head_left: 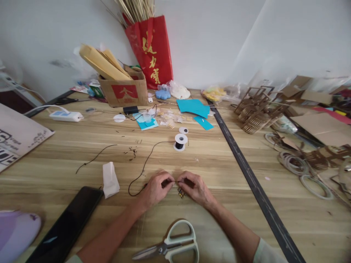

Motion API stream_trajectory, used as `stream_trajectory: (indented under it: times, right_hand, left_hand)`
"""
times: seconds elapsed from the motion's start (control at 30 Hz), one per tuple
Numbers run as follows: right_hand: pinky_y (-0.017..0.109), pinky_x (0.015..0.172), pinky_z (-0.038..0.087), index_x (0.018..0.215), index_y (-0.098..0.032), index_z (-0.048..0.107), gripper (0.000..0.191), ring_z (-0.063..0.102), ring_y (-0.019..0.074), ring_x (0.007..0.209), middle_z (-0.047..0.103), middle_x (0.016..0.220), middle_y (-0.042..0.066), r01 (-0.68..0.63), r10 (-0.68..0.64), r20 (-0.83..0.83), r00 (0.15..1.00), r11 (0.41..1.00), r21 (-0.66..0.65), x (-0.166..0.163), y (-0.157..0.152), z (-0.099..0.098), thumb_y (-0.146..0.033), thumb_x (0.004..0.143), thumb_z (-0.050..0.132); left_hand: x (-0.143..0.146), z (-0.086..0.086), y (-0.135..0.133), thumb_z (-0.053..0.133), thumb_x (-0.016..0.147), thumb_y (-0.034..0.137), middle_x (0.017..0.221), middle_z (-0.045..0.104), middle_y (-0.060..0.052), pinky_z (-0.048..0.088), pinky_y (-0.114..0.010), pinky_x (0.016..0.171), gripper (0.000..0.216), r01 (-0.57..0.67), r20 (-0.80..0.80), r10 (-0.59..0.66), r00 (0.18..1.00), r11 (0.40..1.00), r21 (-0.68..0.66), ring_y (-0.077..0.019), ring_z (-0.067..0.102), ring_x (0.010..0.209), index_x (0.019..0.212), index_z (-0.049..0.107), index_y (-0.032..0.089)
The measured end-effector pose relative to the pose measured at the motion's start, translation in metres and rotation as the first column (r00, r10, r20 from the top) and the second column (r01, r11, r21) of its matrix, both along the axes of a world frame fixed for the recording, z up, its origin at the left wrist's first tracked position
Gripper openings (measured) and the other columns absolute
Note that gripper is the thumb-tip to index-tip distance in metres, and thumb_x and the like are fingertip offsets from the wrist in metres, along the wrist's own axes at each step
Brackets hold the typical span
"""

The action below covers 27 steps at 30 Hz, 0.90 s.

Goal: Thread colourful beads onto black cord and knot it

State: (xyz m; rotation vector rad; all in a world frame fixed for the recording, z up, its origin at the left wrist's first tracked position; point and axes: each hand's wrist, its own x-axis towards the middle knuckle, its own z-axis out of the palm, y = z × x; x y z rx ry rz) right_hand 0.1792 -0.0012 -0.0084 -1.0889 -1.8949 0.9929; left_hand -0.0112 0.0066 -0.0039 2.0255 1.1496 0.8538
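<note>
My left hand (159,188) pinches a thin black cord (131,193), which loops away to the left and back up to a white spool (181,139) wound with black cord. Opposite it, my right hand (195,186) is also closed in a pinch, its fingertips almost meeting the left ones over a tiny stretch of cord. Just below the right fingertips lies a small cluster of yellow and dark beads (181,193); whether they hang from the cord or rest on the table I cannot tell. Scissors with pale handles (179,241) lie nearer to me.
To the left are a black phone (68,224), a folded white tissue (110,179), a loose cord piece (94,157) and short black snippets (132,151). Behind stand a cardboard box (124,91) and a red bag (153,51). Woven baskets (253,115) and coiled strips (294,164) sit right.
</note>
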Motion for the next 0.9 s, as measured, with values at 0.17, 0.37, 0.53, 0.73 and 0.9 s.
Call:
stream_trajectory:
  times: [0.17,0.37,0.53,0.73,0.9]
  right_hand:
    - [0.02,0.052,0.04,0.082,-0.016,0.062,0.008,0.051,0.0102,0.057,0.059,0.067,0.0,0.013,-0.013,-0.003,1.0,1.0,-0.006,0.0005,0.0002,-0.0029,-0.022,0.085,0.058]
    - [0.022,0.058,0.043,0.083,-0.016,0.063,0.012,0.055,0.0122,0.064,0.062,0.074,0.003,-0.008,0.008,-0.005,1.0,1.0,0.014,0.0008,0.0014,0.0011,-0.025,0.087,0.056]
    - [0.022,0.057,0.042,0.082,-0.016,0.063,0.011,0.053,0.0119,0.062,0.06,0.072,0.002,0.006,-0.005,-0.024,1.0,1.0,0.015,0.0,0.0009,0.0049,-0.024,0.086,0.056]
    - [0.02,0.051,0.039,0.08,-0.016,0.062,0.006,0.049,0.0099,0.056,0.057,0.067,0.0,0.01,-0.011,-0.049,0.999,1.0,-0.013,-0.0012,0.0003,0.0011,-0.019,0.082,0.057]
    - [0.019,0.051,0.038,0.079,-0.015,0.062,0.003,0.048,0.0091,0.056,0.055,0.065,-0.002,0.016,-0.017,-0.047,0.999,1.0,-0.017,-0.001,0.0009,-0.001,-0.015,0.079,0.059]
  left_hand:
    - [0.0001,-0.0016,-0.0001,0.059,0.077,0.009,0.074,0.063,-0.003,0.045,-0.025,0.067,0.009,0.002,-0.003,-0.002,1.0,1.0,-0.012,-0.0154,0.057,0.072,0.072,0.062,0.017]
    - [0.0003,-0.0036,-0.0003,0.058,0.079,0.011,0.075,0.063,-0.003,0.046,-0.026,0.069,0.009,0.019,-0.007,-0.019,1.0,1.0,0.005,-0.0162,0.058,0.074,0.074,0.063,0.017]
    - [0.0003,-0.0022,0.0,0.058,0.078,0.009,0.073,0.063,-0.003,0.047,-0.025,0.067,0.01,-0.001,-0.013,0.001,1.0,1.0,0.004,-0.0152,0.058,0.071,0.072,0.062,0.017]
    - [0.0,-0.0024,-0.0002,0.059,0.078,0.01,0.073,0.063,-0.002,0.046,-0.025,0.067,0.009,-0.009,-0.026,0.01,1.0,1.0,0.012,-0.0153,0.059,0.071,0.072,0.062,0.016]
    - [0.0001,-0.0006,-0.0003,0.059,0.077,0.009,0.072,0.062,-0.003,0.046,-0.025,0.067,0.01,-0.003,-0.027,0.003,1.0,1.0,0.008,-0.0154,0.058,0.071,0.071,0.062,0.016]
